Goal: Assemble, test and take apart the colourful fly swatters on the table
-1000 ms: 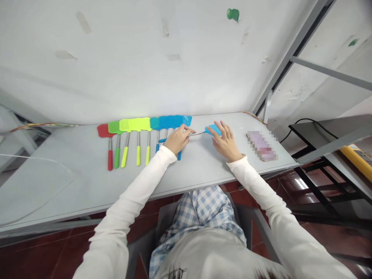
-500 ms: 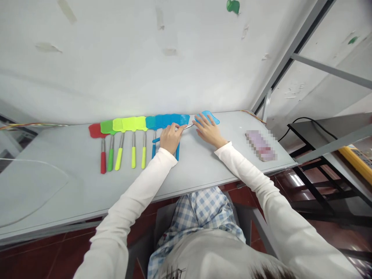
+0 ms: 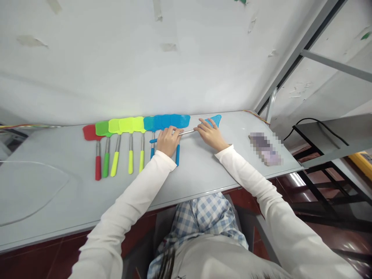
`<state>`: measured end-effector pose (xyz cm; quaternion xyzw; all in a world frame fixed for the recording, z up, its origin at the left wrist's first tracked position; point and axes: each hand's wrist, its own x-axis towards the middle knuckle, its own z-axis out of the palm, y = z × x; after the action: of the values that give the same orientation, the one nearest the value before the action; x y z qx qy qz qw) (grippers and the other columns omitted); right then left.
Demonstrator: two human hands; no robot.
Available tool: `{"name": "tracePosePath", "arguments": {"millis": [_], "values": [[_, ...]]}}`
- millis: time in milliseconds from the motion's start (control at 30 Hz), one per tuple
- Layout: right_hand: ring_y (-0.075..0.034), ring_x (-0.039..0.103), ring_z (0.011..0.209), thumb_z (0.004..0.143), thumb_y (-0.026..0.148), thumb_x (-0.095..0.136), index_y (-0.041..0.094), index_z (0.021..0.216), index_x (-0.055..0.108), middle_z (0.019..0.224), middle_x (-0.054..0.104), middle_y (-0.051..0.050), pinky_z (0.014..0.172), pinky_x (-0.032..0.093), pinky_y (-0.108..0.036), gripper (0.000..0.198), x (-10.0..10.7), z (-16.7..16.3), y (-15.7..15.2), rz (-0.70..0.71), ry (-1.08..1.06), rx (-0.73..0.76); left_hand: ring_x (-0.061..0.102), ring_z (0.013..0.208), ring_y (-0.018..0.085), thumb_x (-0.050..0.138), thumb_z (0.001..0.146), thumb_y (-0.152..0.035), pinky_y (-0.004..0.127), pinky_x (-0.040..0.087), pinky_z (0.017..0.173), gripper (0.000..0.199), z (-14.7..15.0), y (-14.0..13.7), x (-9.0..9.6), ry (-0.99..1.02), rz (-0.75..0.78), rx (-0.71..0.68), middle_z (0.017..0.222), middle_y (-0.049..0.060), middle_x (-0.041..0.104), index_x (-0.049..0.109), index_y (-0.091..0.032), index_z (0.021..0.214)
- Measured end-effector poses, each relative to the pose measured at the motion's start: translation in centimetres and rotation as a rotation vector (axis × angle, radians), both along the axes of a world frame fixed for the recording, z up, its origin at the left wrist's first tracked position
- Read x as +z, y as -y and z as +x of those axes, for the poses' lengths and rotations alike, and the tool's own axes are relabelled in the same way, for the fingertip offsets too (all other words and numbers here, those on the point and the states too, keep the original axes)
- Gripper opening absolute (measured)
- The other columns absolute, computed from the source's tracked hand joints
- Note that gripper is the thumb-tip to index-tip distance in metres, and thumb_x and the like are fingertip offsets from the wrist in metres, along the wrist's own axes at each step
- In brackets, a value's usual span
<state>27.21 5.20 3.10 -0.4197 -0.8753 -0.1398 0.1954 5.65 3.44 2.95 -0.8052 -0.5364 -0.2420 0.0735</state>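
A blue fly swatter lies sideways between my hands, its metal shaft bridging the gap. My left hand is closed around it near the blue handle, whose end pokes out to the left. At the neck, just below the mesh head, the fingers of my right hand close on the swatter and cover part of the head. To the left is a row of swatters with overlapping heads: a red swatter, a green swatter, several yellow swatters and several blue swatters. My left hand hides some blue shafts.
The grey table stands against a white wall. A blurred-out flat object rests at the right. A white cord curves across the left side. Grey metal framing rises on the right.
My right hand has gone from lying spread over the swatter's head to gripping its neck. The head now looks tilted, and more shaft shows between my hands. The view has shifted slightly.
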Motion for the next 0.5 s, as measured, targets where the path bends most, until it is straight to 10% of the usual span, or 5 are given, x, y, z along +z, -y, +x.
{"name": "tracePosePath", "arguments": {"millis": [133, 267, 400, 500], "values": [[-0.019, 0.037, 0.138, 0.097, 0.015, 0.028, 0.024, 0.132, 0.052, 0.134, 0.056, -0.006, 0.115, 0.021, -0.045, 0.043, 1.9, 1.4, 2.2, 0.052, -0.072, -0.038, 0.058, 0.097, 0.026, 0.042, 0.093, -0.033, 0.035, 0.042, 0.074, 0.031, 0.1, 0.8, 0.5, 0.063, -0.127, 0.030, 0.110, 0.012, 0.061, 0.063, -0.023, 0.114], [-0.029, 0.042, 0.130, 0.096, 0.035, 0.032, 0.018, 0.135, 0.047, 0.134, 0.053, -0.015, 0.105, 0.030, -0.049, 0.045, 4.0, 7.6, 5.2, 0.070, -0.281, -0.495, 0.059, 0.097, 0.024, 0.049, 0.090, -0.030, 0.033, 0.045, 0.076, 0.026, 0.7, 1.6, 1.1, 0.277, -0.234, 0.045, 0.106, 0.009, 0.061, 0.060, -0.022, 0.112], [-0.042, 0.045, 0.122, 0.084, 0.059, 0.047, 0.003, 0.137, 0.041, 0.130, 0.049, -0.028, 0.098, 0.034, -0.055, 0.077, 3.5, 15.7, 7.9, -0.230, -0.216, -1.077, 0.061, 0.075, 0.016, 0.048, 0.084, -0.017, 0.033, 0.050, 0.073, 0.045, 2.2, 1.7, 1.1, 0.685, -0.552, 0.025, 0.102, 0.006, 0.058, 0.042, -0.021, 0.129], [-0.047, 0.040, 0.127, 0.071, 0.074, 0.055, -0.002, 0.145, 0.025, 0.135, 0.043, -0.033, 0.100, 0.032, -0.056, 0.110, 1.9, 19.4, 9.1, -0.555, -0.071, -1.226, 0.062, 0.083, 0.015, 0.044, 0.078, -0.005, 0.036, 0.052, 0.081, 0.053, 4.0, 1.8, 0.5, 0.789, -0.658, 0.024, 0.113, 0.009, 0.052, 0.044, -0.023, 0.128]]}}
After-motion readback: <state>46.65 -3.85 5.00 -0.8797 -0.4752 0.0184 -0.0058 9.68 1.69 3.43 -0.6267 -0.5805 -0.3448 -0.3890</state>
